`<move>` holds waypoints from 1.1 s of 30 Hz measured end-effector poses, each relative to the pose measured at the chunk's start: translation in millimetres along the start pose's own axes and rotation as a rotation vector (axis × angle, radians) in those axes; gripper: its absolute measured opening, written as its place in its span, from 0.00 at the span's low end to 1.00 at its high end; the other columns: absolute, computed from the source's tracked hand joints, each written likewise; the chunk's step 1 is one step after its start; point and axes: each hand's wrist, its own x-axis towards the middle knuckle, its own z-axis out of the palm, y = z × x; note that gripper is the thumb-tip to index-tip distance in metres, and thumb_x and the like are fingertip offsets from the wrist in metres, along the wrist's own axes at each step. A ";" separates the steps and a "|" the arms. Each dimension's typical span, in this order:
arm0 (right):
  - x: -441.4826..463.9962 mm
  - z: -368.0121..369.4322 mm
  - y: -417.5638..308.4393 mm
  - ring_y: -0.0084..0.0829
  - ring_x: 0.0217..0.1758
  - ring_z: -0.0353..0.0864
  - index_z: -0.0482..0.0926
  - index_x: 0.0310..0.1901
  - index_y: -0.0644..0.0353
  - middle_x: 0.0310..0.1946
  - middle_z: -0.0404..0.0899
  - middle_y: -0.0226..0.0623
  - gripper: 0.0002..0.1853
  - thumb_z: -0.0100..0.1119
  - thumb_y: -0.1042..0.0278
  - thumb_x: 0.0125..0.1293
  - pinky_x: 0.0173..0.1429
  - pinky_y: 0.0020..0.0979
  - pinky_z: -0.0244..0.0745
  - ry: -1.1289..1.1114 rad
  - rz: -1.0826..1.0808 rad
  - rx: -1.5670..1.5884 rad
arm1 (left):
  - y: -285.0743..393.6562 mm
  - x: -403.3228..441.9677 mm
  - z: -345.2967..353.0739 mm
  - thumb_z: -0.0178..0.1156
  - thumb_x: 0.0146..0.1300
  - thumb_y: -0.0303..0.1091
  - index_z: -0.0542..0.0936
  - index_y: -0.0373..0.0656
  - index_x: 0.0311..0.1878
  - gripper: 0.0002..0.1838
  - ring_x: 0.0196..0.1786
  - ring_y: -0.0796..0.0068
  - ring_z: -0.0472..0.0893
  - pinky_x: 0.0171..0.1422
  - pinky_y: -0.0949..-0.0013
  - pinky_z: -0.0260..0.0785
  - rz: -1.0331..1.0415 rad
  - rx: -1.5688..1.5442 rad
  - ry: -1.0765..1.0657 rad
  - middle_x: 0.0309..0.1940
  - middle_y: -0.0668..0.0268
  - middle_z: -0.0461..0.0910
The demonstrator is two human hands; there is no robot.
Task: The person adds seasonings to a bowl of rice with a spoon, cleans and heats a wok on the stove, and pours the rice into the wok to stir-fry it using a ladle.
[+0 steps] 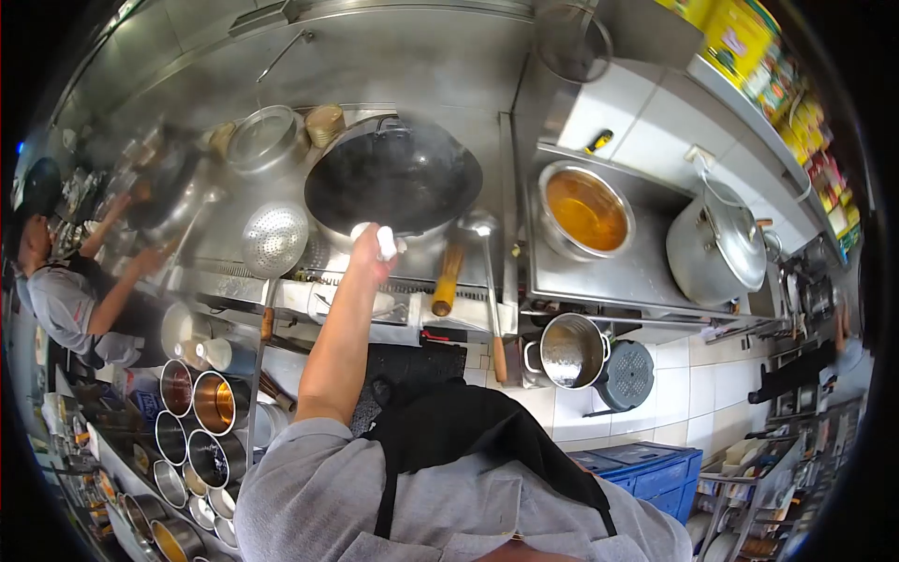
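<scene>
My left hand (pixel 376 251) is closed around a folded white cloth (pixel 387 244) at the near rim of a large black wok (pixel 393 183). The cloth and fingers cover that part of the rim, so I cannot tell whether a handle is under them. The wok sits on the range, dark and steaming, with no food visible in it. To its right lie a bamboo wok brush (pixel 448 281) and a ladle (pixel 481 223) with a wooden handle. A perforated strainer (pixel 275 239) rests on the left. My right hand is out of view.
A steel pot of orange-brown liquid (pixel 586 210) and a large lidded pot (pixel 716 244) stand on the right. Below are an empty-looking pot (pixel 569 351) and a stool (pixel 626 377). Seasoning pots (pixel 221 405) line the lower left. A co-worker (pixel 80 290) handles a pan at far left.
</scene>
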 end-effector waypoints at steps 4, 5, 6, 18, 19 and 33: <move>14.7 31.6 -37.1 0.47 0.43 0.79 0.71 0.56 0.48 0.39 0.78 0.50 0.22 0.54 0.65 0.58 0.44 0.45 0.73 0.158 0.081 -0.074 | 39.1 56.4 -39.5 0.52 0.65 0.38 0.71 0.50 0.44 0.07 0.34 0.71 0.79 0.37 0.62 0.73 -0.036 -0.021 -0.012 0.32 0.69 0.76; 18.8 38.3 -45.4 0.48 0.42 0.79 0.72 0.55 0.49 0.38 0.78 0.51 0.21 0.54 0.66 0.57 0.44 0.45 0.73 0.200 0.097 -0.109 | 44.9 72.9 -45.4 0.51 0.64 0.39 0.72 0.51 0.44 0.08 0.32 0.70 0.79 0.33 0.62 0.70 -0.021 0.027 -0.009 0.32 0.68 0.77; 23.3 44.0 -55.1 0.49 0.42 0.79 0.72 0.54 0.50 0.37 0.78 0.52 0.21 0.54 0.67 0.57 0.44 0.45 0.73 0.242 0.117 -0.147 | 49.5 89.6 -52.7 0.51 0.64 0.39 0.72 0.51 0.44 0.08 0.32 0.70 0.79 0.33 0.62 0.70 -0.035 0.017 -0.002 0.32 0.68 0.77; 87.3 18.1 -126.2 0.46 0.36 0.81 0.66 0.59 0.58 0.39 0.79 0.50 0.30 0.65 0.66 0.53 0.46 0.42 0.76 1.043 -0.199 -0.554 | 132.9 79.9 -165.5 0.61 0.61 0.42 0.65 0.44 0.62 0.28 0.49 0.69 0.78 0.47 0.62 0.75 0.057 0.548 -0.123 0.51 0.64 0.74; 96.2 22.2 -140.6 0.40 0.32 0.81 0.65 0.57 0.60 0.36 0.79 0.47 0.28 0.65 0.66 0.55 0.40 0.39 0.77 0.929 -0.141 -0.335 | 129.5 84.7 -200.4 0.61 0.58 0.33 0.66 0.41 0.61 0.28 0.49 0.67 0.78 0.49 0.62 0.74 0.113 0.496 -0.126 0.50 0.62 0.75; 51.8 -8.9 -251.5 0.23 0.14 0.66 0.65 0.42 0.55 0.17 0.64 0.29 0.14 0.52 0.80 0.56 0.14 0.26 0.60 0.604 -0.295 0.116 | 77.4 65.0 -229.3 0.67 0.49 0.30 0.63 0.42 0.65 0.38 0.61 0.47 0.71 0.64 0.53 0.64 0.683 1.444 0.602 0.58 0.44 0.70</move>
